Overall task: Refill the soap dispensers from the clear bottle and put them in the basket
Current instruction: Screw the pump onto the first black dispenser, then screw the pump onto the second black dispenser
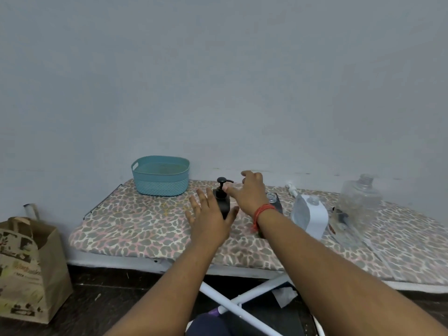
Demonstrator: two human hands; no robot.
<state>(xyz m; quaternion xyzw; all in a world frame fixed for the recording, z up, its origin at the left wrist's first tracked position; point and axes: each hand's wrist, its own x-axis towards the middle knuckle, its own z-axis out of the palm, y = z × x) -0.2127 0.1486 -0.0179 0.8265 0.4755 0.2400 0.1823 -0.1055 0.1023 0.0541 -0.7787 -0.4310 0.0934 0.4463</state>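
Head view: both hands, left hand (209, 214) and right hand (249, 192), fingers spread wide, flank the black dispenser (222, 198).

Wall (218, 69): you face plain grey-blue paint.
Floor (109, 299): dark.
Ironing board (145, 229): leopard-print cover, white crossed legs.

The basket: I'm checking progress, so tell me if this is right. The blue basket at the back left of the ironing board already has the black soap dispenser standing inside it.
Not quite. The head view shows the blue basket at the back left of the ironing board, but nothing shows inside it. The black soap dispenser stands on the board to its right, between the left hand and the right hand.
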